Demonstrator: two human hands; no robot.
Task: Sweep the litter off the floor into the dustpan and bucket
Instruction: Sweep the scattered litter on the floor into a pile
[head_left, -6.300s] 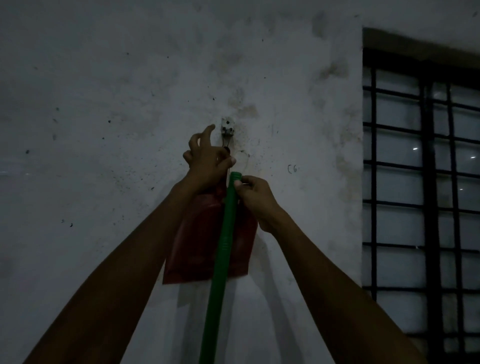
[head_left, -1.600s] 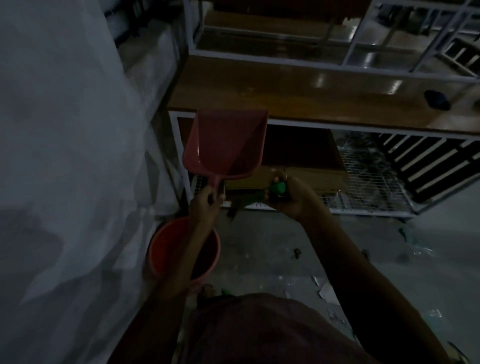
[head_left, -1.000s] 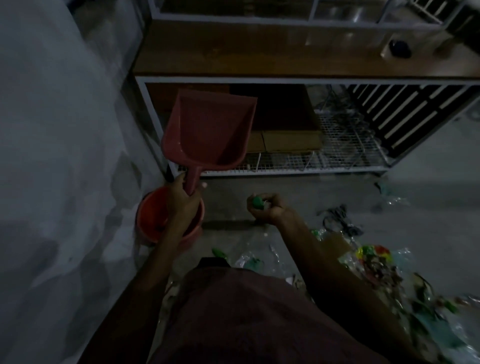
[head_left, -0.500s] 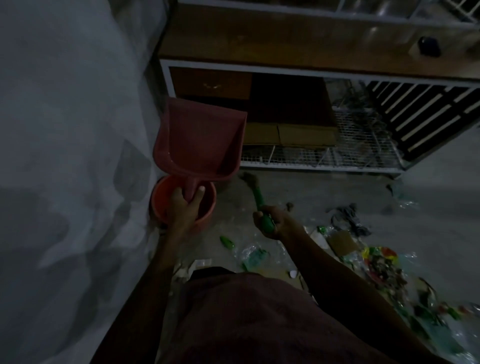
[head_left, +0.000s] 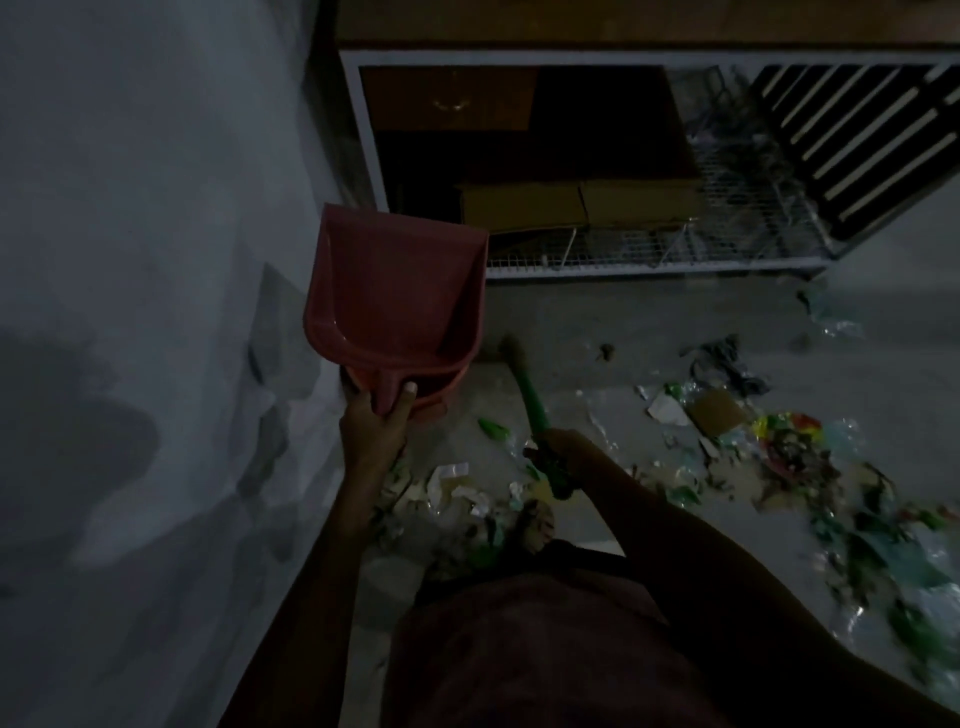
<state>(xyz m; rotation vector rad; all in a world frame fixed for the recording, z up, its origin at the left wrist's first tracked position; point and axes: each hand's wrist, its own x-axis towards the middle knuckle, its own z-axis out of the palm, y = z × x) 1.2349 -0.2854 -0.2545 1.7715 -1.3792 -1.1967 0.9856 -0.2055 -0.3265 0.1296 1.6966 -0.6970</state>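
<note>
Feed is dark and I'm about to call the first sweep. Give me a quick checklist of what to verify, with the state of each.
1. Left hand grips the red dustpan by its handle: ok.
2. Right hand holds the green broom: ok.
3. Dustpan down on the floor to receive litter: not ok, it is held raised.
4. Dustpan empty: ok, no debris shows inside.
5. Bucket within reach: cannot tell, only a sliver shows behind the dustpan.
6. Litter on the floor ahead: ok, scattered to the right and near the feet.
</note>
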